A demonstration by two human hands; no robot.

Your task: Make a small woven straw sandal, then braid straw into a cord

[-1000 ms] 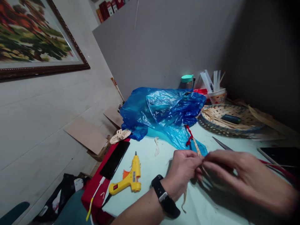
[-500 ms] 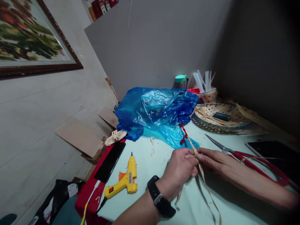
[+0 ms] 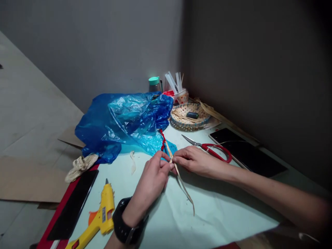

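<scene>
My left hand [image 3: 155,173], with a black watch on the wrist, pinches a pale dried-husk strip [image 3: 183,186] near the middle of the table. From the other side, the fingertips of my right hand [image 3: 194,160] press on the same strip. Its narrow tail hangs toward me, and the far part runs up beside a red cord [image 3: 163,141] at the edge of a blue plastic bag [image 3: 124,119]. Red-handled scissors [image 3: 218,152] lie just beyond my right hand. A yellow glue gun [image 3: 105,209] rests left of my left wrist.
Behind the hands, a shallow woven basket [image 3: 178,125] holds a dark thread spool [image 3: 192,115]. A cup [image 3: 183,97] of translucent sticks and a green-lidded jar [image 3: 154,83] stand at the back. A black tablet [image 3: 249,152] lies right, a phone [image 3: 75,204] left, near a small woven shoe [image 3: 80,167].
The view has swung right, so everything sits farther left in the picture. Both hands keep their pinch on the strip; the left fingers are a little more extended.
</scene>
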